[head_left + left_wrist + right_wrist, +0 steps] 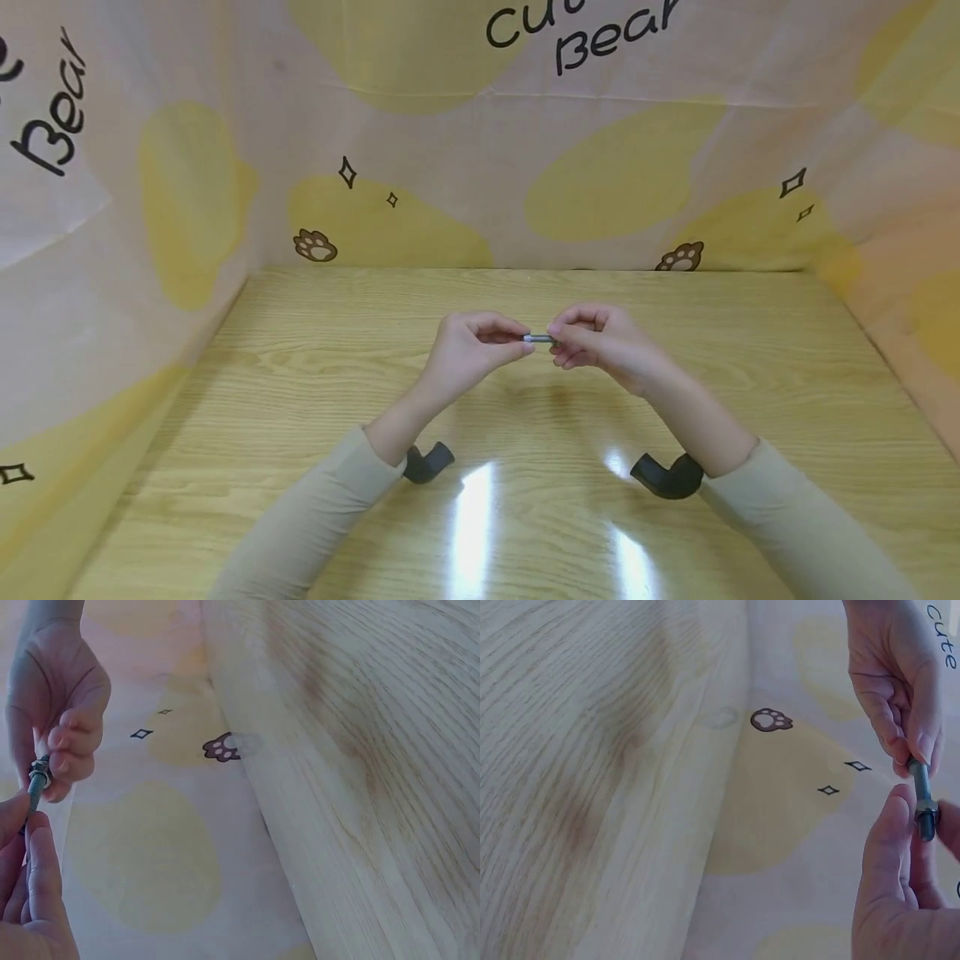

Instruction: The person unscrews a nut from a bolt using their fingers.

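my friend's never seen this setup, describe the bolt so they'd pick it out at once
Start at the wooden table and look just above it, where the left hand and right hand nearly meet. The bolt bridges that small gap, held by both. What sets it apart is its slim grey metal, with a screw thread and a nut near the right hand.

silvery threaded bolt (pixel 540 338) crosswise between left hand (pixel 474 342) and right hand (pixel 606 340), nut (pixel 926 806) near tip
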Motion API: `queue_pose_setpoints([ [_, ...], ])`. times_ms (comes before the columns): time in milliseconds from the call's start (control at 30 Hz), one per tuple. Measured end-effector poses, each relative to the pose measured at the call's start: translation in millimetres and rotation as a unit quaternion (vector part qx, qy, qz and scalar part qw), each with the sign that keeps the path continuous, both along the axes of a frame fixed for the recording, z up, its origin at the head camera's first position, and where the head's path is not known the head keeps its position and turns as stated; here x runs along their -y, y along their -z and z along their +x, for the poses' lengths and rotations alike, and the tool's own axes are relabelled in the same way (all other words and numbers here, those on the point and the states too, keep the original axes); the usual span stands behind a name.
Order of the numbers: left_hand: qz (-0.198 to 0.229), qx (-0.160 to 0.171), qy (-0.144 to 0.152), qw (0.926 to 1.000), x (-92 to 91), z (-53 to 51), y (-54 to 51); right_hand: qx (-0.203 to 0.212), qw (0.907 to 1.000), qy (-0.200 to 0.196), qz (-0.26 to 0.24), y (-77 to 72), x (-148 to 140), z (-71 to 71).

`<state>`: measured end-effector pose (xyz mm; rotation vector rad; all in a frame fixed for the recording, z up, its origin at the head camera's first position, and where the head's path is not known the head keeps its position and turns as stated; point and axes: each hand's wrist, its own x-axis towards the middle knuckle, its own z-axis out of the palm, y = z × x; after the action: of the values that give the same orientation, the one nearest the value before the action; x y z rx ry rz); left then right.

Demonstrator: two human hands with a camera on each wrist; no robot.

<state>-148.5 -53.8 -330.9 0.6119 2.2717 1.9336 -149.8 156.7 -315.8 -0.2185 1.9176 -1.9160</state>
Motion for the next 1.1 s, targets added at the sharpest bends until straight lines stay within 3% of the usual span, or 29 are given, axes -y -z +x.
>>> queue_pose_setpoints([
  [133, 0.002, -0.005, -0.002, 1.0, -0.1, -0.2, -0.5, -0.014, 0.9994, 0.0, -0.031, 0.9, -0.9, -0.2],
  [367, -0.003, -0.012, -0.001, 0.9999, -2.6, -1.2, -3.2, 0.023, 0.9982, 0.019, -0.052, -3.7, 0.3, 0.6],
  [600, 0.003, -0.015, -0.007, 0.9999, -2.6, -0.8, -4.5, -0.008, 0.9974, 0.022, -0.068, -2.9, -1.6, 1.5],
  [800, 0.009, -0.008, -0.016, 0.9998, -2.0, 0.2, -4.3, 0.029, 0.9964, 0.028, -0.074, -5.9, 1.3, 1.6],
  [1100, 0.008, -0.002, -0.009, 0.9999, -0.7, 3.3, -2.0, -0.004, 0.9977, 0.012, -0.067, -0.7, -4.9, 5.0],
])
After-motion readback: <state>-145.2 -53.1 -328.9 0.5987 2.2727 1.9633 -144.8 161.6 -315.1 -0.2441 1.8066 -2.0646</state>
